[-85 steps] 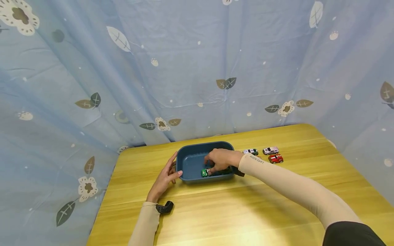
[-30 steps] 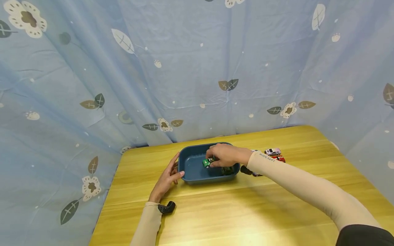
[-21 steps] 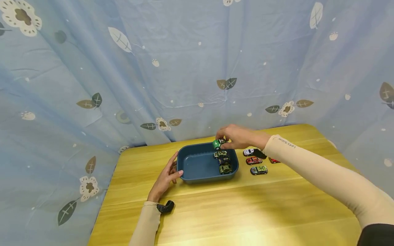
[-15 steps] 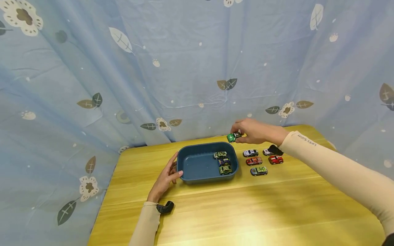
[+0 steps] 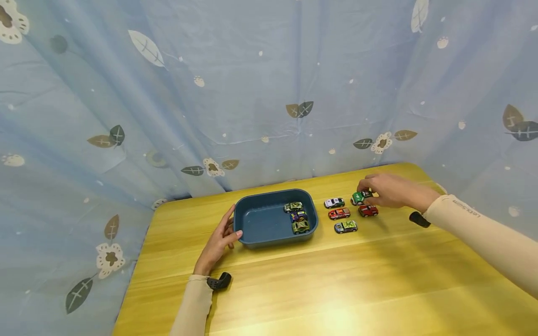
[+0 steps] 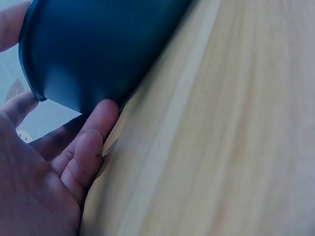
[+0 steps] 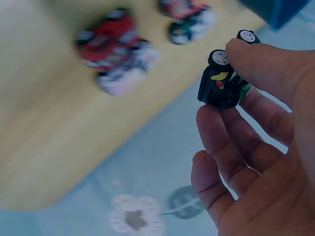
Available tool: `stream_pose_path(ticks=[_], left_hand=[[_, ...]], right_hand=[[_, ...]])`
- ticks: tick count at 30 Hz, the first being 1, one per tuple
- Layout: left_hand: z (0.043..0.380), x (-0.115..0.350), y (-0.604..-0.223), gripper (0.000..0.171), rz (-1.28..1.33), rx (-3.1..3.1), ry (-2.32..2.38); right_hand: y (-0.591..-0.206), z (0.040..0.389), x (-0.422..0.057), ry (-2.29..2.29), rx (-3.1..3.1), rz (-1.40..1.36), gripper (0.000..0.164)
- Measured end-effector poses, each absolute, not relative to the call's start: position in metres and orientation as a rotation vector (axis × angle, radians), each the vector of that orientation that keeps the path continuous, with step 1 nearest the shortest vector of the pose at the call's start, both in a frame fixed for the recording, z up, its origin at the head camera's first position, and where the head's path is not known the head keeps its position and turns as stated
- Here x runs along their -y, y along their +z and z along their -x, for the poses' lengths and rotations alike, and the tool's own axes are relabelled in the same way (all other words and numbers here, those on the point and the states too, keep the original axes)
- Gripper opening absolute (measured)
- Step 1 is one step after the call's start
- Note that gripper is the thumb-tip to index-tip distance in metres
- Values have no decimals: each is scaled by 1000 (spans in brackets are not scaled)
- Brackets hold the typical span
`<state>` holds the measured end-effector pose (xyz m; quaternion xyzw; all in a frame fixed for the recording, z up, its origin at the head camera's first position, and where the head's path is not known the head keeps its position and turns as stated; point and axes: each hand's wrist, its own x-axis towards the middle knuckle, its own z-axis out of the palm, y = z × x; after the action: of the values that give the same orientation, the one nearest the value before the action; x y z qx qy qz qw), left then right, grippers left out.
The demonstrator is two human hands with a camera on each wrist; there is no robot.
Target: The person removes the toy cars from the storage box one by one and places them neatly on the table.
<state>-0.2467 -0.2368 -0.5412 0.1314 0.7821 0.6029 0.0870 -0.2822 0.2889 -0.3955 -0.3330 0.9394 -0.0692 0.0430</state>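
Right hand (image 5: pixel 391 189) pinches the green car (image 5: pixel 358 198), now moved right, out of the blue box (image 5: pixel 262 223), maybe lifted; left hand (image 5: pixel 215 246) grips box.

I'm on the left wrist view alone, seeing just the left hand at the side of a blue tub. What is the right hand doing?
Observer: The right hand is pinching a green toy car.
Operator: Is anything inside the tub?
Observer: Yes, the blue tub holds three toy cars, grouped at the end nearer the right hand.
Operator: What lies near the car being held?
Observer: The right wrist view shows a red car close beside a pale car on the table.
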Motion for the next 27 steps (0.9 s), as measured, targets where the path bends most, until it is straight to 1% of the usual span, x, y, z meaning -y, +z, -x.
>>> stream_pose_path(ticks=[6,12,20,27], left_hand=[[246,236,-541,80,-403,-2337,1775],[247,238,-540,79,-395,-2356,1773],[249,238,-541,79,-389,-2361,1770],[248,237,-541,79,-380,-2343,1788]], right_hand=[[-423,268,-316,-247,-2867,989,26],[-447,256,-328,-263,-2896,965,28],[-464,247,-330,-280,-2937,947,33],[-471,245,-329,-281,-2950,929,33]])
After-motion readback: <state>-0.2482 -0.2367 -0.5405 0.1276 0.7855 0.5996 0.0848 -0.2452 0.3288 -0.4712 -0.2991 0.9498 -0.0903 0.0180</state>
